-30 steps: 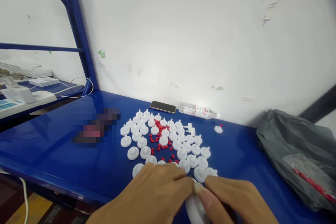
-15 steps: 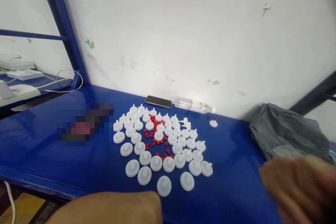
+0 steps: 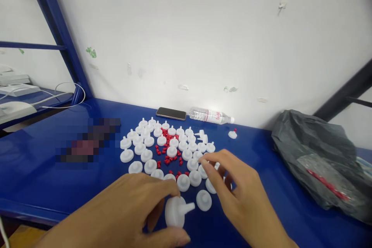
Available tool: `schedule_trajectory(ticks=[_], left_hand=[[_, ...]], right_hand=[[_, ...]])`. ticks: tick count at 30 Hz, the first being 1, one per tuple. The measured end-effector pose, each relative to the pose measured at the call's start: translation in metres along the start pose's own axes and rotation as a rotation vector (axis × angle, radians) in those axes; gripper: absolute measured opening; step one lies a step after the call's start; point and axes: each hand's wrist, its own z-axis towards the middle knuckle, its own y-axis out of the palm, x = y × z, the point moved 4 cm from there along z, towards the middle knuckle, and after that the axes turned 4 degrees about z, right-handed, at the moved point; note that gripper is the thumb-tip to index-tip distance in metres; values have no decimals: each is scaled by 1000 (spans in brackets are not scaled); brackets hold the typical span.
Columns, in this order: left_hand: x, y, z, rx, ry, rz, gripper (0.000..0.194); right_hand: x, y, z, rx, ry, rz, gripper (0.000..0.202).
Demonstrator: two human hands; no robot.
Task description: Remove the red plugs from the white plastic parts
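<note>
Between the thumb and fingers of my left hand is a white spouted cap, its spout pointing right. My right hand hovers over the right side of a spread of white spouted caps, thumb and index finger extended with their tips close together. Nothing shows between those tips, and its other fingers are partly hidden. Small red caps lie scattered in the middle of the white ones. One white cap with a red tip stands apart at the back right.
A phone and a clear plastic bottle lie along the wall on the blue table. At the right sits a dark plastic bag with red pieces visible in clear plastic. A blurred-out patch covers something at the left.
My right hand has swung from beside the dark bag to the white caps. My left hand has come further into view, showing a white spouted cap in it. The view has shifted slightly.
</note>
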Motion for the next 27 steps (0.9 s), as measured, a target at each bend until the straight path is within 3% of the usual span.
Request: schedule_trajectory(ticks=[4, 8, 10, 14, 17, 20, 22, 24, 27], left_hand=[[12, 3, 15, -35, 53, 21, 18], [14, 8, 17, 39, 94, 59, 33], [9, 5, 16, 107, 62, 61, 42], [3, -1, 16, 176, 16, 87, 42], [4, -1, 16, 213, 30, 105, 42], [4, 4, 15, 213, 47, 122, 40], [2, 5, 13, 232, 57, 132, 39], [0, 4, 12, 271, 67, 131, 39], [-1, 2, 13, 298, 77, 118, 39]], right_hand=[[-17, -4, -10, -217, 10, 186, 8], [-20, -12, -10, -180, -50, 149, 8], [-6, -28, -7, -80, -20, 24, 13], [47, -67, -2, 88, 171, -413, 24], [79, -73, 0, 29, 328, -585, 21], [86, -57, 2, -194, 303, -388, 24], [84, -52, 4, -263, 265, -261, 29], [86, -59, 10, -196, 282, -326, 32], [101, -79, 32, -126, 330, -638, 31]])
